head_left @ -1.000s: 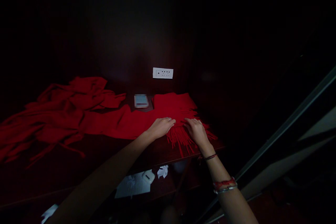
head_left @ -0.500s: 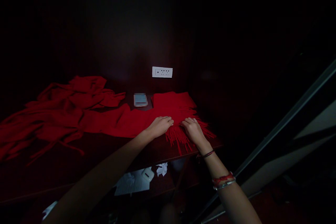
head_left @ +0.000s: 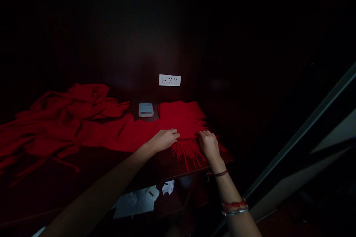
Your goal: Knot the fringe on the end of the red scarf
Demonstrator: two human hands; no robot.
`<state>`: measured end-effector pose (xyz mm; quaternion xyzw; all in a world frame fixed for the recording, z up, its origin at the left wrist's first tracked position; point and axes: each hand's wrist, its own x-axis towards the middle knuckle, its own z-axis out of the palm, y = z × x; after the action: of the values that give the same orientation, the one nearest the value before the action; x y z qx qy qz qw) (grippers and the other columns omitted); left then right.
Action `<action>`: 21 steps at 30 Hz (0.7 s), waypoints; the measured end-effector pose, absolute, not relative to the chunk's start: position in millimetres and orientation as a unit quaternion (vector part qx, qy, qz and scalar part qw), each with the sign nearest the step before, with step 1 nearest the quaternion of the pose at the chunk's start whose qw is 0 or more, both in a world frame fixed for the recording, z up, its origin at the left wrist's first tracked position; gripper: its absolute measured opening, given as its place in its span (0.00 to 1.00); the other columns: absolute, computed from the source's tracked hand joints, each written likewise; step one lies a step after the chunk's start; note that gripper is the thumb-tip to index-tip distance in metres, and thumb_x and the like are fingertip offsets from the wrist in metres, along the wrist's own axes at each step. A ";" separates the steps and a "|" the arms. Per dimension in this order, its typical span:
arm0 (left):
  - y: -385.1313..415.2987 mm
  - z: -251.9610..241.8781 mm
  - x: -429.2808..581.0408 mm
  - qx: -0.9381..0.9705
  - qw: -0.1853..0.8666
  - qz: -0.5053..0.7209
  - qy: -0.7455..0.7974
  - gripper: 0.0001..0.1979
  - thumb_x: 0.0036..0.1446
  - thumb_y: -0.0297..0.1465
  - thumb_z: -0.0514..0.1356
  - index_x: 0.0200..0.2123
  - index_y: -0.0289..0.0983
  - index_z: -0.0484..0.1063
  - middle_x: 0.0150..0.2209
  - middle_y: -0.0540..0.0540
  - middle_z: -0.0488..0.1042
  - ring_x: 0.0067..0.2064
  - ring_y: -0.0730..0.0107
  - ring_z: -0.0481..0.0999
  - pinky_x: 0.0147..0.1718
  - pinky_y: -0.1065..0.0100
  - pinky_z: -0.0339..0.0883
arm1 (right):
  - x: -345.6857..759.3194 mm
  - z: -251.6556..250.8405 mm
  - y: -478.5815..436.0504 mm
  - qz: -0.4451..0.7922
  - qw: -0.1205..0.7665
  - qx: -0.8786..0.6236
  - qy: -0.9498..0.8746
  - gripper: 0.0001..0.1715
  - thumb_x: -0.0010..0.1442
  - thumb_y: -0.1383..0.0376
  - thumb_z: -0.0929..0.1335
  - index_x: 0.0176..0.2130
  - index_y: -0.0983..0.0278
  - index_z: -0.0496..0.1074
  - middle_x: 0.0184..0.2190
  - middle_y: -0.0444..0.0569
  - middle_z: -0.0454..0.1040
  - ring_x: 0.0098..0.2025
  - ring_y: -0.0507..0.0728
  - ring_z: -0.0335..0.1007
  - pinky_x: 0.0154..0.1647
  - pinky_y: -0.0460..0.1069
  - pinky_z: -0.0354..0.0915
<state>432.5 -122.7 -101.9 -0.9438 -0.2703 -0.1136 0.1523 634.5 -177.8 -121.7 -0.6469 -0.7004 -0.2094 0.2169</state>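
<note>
A long red scarf (head_left: 130, 131) lies across a dark wooden table (head_left: 91, 170), with its fringed end (head_left: 186, 150) near the table's front right edge. My left hand (head_left: 162, 139) rests flat on the scarf just above the fringe, fingers stretched out. My right hand (head_left: 208, 143) presses on the fringe at the right, fingers curled down onto the tassels. More of the red cloth lies bunched (head_left: 66, 113) at the left.
A white wall socket (head_left: 169, 80) sits on the dark back panel. A small pale box (head_left: 146, 109) lies behind the scarf. White papers (head_left: 136, 200) lie below the table. A slanted metal rail (head_left: 303, 126) runs at the right.
Both hands have slid a little toward me along the scarf's end, and the fringe is drawn together more. The view has dipped slightly.
</note>
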 end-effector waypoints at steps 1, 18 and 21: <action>-122.7 -102.1 432.4 -0.944 0.149 -0.111 -0.271 0.08 0.56 0.31 0.48 0.35 0.38 0.65 0.35 0.46 0.66 0.34 0.70 0.69 0.30 0.72 0.62 | 635.3 -121.9 -177.8 -0.204 0.224 -0.650 -0.697 0.13 0.54 0.72 0.59 0.35 0.64 0.69 0.30 0.50 0.70 0.36 0.55 0.61 0.36 0.48 0.53; -121.1 -104.4 432.9 -0.940 0.159 -0.132 -0.270 0.09 0.57 0.30 0.46 0.35 0.38 0.66 0.35 0.47 0.67 0.35 0.70 0.69 0.30 0.72 0.61 | 635.4 -123.7 -175.4 -0.158 0.327 -0.596 -0.716 0.09 0.53 0.69 0.61 0.34 0.63 0.69 0.30 0.49 0.69 0.36 0.56 0.61 0.38 0.50 0.55; -121.4 -104.6 431.9 -0.947 0.153 -0.133 -0.249 0.09 0.57 0.28 0.46 0.36 0.39 0.65 0.34 0.48 0.67 0.35 0.71 0.68 0.31 0.73 0.61 | 640.5 -125.1 -175.4 -0.141 0.396 -0.616 -0.666 0.15 0.49 0.75 0.59 0.35 0.66 0.68 0.33 0.51 0.68 0.37 0.56 0.61 0.39 0.50 0.57</action>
<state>431.9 -121.4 -104.6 -0.9471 -0.2490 -0.1330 0.1529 640.5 -175.4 -125.1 -0.6156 -0.6662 -0.1415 0.3964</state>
